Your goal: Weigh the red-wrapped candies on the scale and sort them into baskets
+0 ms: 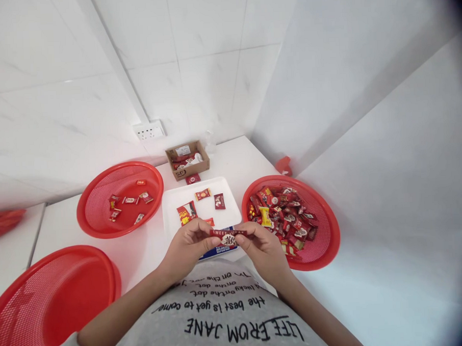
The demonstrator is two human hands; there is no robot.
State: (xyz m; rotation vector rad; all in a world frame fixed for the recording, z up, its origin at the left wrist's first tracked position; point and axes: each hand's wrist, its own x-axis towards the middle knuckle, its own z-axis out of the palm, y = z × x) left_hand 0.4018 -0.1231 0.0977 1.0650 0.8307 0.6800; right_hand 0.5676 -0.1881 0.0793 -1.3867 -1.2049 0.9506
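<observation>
Counted three red baskets: far basket (101,189) with some seven sweets, right basket (332,224) heaped past counting, near basket (48,298) cut off by the frame. Counted one white tray (174,198) with four sweets and one cardboard box (188,170) behind it on the tabletop (245,157). Held one long red sweet (228,237) by its ends, left hand (188,246) and right hand (263,248) each with grip pinched on it, just above the tray's near edge. Could not read its print whole.

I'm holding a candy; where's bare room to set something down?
Bare white tabletop between the far-left red mesh basket and white plastic tray, and right of the brown cardboard box. The near-left red mesh basket holds nothing. Crowded: the right red basket, piled with wrapped candies.
</observation>
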